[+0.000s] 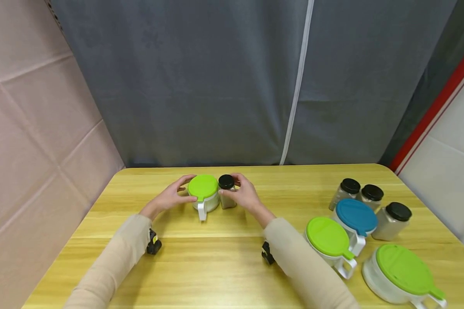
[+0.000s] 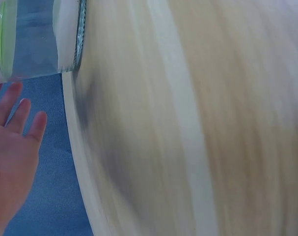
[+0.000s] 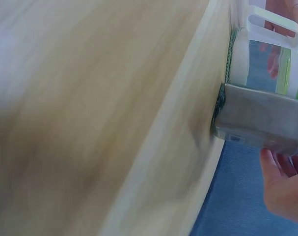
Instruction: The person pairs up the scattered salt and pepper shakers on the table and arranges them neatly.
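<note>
Near the far middle of the pale wooden tabletop [image 1: 232, 266]: a small white plastic canister with a round lime-green lid [image 1: 203, 194] and a looped handle facing the camera, touching a small clear square spice jar with a black screw cap [image 1: 227, 194] on its right. Left hand [image 1: 172, 196] cupped against the canister's left side, fingers fairly straight, touching rather than gripping. Right hand [image 1: 245, 193] wrapped around the jar, thumb and fingers curled on its body. Probably light, rigid and smooth, so slippery; jar possibly glass, hence breakable. Best held by the canister's handle or walls, not the lid; jar by its flat sides below the cap.
</note>
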Demonstrator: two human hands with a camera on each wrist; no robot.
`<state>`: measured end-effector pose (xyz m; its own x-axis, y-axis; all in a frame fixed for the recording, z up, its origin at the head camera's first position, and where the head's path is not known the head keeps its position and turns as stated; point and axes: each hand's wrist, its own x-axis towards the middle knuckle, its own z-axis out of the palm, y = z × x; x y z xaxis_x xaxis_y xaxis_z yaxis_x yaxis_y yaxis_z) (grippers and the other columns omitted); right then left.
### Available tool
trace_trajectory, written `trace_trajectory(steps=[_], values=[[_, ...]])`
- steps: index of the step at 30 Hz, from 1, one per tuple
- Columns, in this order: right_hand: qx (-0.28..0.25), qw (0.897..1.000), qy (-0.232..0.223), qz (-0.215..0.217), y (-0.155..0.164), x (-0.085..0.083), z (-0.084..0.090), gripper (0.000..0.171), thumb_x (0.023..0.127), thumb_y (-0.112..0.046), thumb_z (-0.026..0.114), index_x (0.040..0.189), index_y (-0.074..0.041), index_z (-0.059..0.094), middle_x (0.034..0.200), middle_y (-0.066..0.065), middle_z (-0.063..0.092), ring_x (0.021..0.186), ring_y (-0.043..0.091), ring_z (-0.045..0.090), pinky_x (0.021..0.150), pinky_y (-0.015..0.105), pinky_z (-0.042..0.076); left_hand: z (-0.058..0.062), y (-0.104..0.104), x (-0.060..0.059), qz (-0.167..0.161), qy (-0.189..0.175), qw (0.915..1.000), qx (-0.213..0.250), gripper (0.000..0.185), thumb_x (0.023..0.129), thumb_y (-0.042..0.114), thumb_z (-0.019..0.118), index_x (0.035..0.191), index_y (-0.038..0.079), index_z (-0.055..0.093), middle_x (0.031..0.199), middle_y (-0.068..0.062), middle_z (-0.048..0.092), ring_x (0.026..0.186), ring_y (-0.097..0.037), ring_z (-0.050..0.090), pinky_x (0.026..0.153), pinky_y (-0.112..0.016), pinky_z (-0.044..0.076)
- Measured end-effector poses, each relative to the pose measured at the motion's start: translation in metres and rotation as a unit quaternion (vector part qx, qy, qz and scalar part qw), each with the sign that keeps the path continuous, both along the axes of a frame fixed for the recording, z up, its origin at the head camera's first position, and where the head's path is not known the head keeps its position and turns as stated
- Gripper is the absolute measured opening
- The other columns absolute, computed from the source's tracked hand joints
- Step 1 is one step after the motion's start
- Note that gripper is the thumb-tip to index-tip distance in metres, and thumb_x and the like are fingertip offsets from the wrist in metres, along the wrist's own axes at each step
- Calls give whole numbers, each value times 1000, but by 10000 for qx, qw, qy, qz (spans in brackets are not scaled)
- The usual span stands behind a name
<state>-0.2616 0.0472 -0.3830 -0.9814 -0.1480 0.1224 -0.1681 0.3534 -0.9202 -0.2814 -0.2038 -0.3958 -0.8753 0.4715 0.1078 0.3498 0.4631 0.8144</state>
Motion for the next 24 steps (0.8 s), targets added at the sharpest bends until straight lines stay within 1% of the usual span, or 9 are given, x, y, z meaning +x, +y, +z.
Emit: trace_trajectory(steps=[2, 5, 6, 7, 9, 12, 14, 18, 24], values=[[122, 9998, 25, 141, 3, 1, 2, 64, 72, -16, 74, 126, -3, 42, 122, 11, 47, 113, 25, 43, 90, 35, 37, 5, 2, 5, 31, 3, 10000, 49, 75, 79, 22, 68, 137, 2, 25, 138, -17, 26, 124, -34, 22, 98, -50, 20], [343, 9987, 101, 349, 8, 3, 6, 70, 72, -18, 74, 130, -3, 38, 127, 13, 44, 115, 27, 41, 91, 37, 36, 18, 7, 14, 158, 147, 9997, 143, 70, 80, 15, 66, 135, -3, 26, 135, -22, 29, 123, -36, 24, 97, -51, 20], [432, 9981, 149, 408, 10, 4, 8, 71, 72, -19, 74, 131, -3, 37, 128, 13, 43, 115, 27, 41, 92, 38, 36, 19, 7, 15, 221, 223, 9993, 190, 68, 81, 16, 65, 134, -2, 27, 134, -21, 31, 123, -33, 25, 97, -51, 21], [509, 9974, 198, 474, 12, 4, 10, 72, 72, -20, 74, 131, -3, 37, 128, 14, 42, 115, 29, 40, 92, 39, 36, 24, 9, 18, 301, 239, 9989, 260, 65, 82, 14, 64, 134, -2, 28, 133, -21, 32, 123, -33, 26, 97, -51, 21], [686, 9953, 339, 595, 17, 5, 14, 73, 72, -21, 74, 131, -2, 36, 129, 15, 41, 115, 30, 40, 92, 39, 35, 24, 10, 16, 451, 427, 9975, 350, 58, 84, 17, 61, 132, 0, 32, 132, -19, 35, 122, -30, 28, 96, -50, 22], [1079, 9894, 604, 761, 25, 6, 24, 73, 73, -23, 73, 132, -1, 36, 129, 15, 40, 115, 30, 40, 92, 39, 35, 21, 11, 9, 650, 679, 9944, 486, 50, 87, 26, 57, 130, 8, 38, 129, -11, 40, 121, -23, 30, 96, -47, 24], [1332, 9845, 778, 836, 31, 7, 32, 72, 74, -23, 73, 132, -1, 35, 129, 15, 40, 116, 29, 39, 93, 38, 35, 22, 15, 7, 726, 846, 9920, 590, 47, 88, 29, 55, 128, 10, 41, 127, -9, 43, 120, -22, 32, 96, -46, 25], [1687, 9767, 931, 949, 43, 10, 49, 70, 75, -24, 72, 131, -2, 36, 127, 13, 40, 117, 26, 37, 93, 38, 34, 31, 25, 7, 778, 1171, 9871, 767, 44, 87, 31, 56, 124, 10, 46, 123, -8, 46, 117, -20, 37, 95, -45, 27], [1942, 9676, 1089, 1188, 63, 15, 72, 66, 77, -22, 69, 131, -2, 37, 126, 15, 40, 117, 28, 36, 92, 41, 35, 44, 41, 15, 746, 1469, 9822, 897, 40, 87, 25, 57, 122, 8, 48, 121, -8, 48, 114, -23, 39, 94, -44, 30]])
